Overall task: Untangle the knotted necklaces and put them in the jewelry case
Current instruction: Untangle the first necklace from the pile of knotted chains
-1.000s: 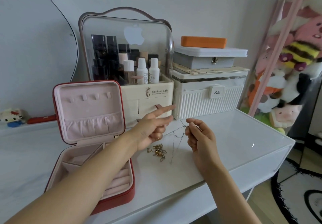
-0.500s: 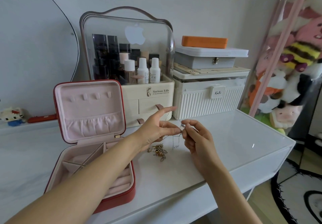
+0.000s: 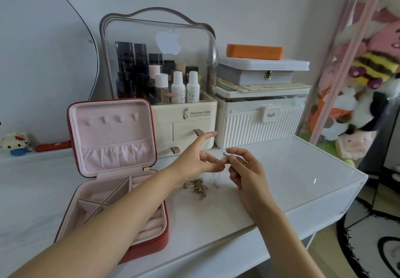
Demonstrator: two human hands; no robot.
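A thin silver necklace (image 3: 216, 177) is stretched between both hands, and its lower loop hangs down to the white tabletop (image 3: 281, 182). My left hand (image 3: 194, 163) has one finger raised with the chain draped over its tip. Its lower fingers hold the chain next to my right hand. My right hand (image 3: 246, 171) pinches the chain at a small knot between fingertips. A tangled gold necklace (image 3: 198, 189) lies on the table just below my left hand. The red jewelry case (image 3: 151, 245) stands open at the left, showing its pink lining and empty compartments.
Behind the hands stand a cream cosmetics organiser (image 3: 184, 124) with a clear lid and a white ribbed storage box (image 3: 257, 126) stacked with a grey box and an orange case. Plush toys (image 3: 357, 104) fill a clear bin at the right. The table edge drops off on the right.
My hands have come together at the knot. The left hand, apart from the right one second ago, now meets the right fingertips, and the hanging loop is shorter.
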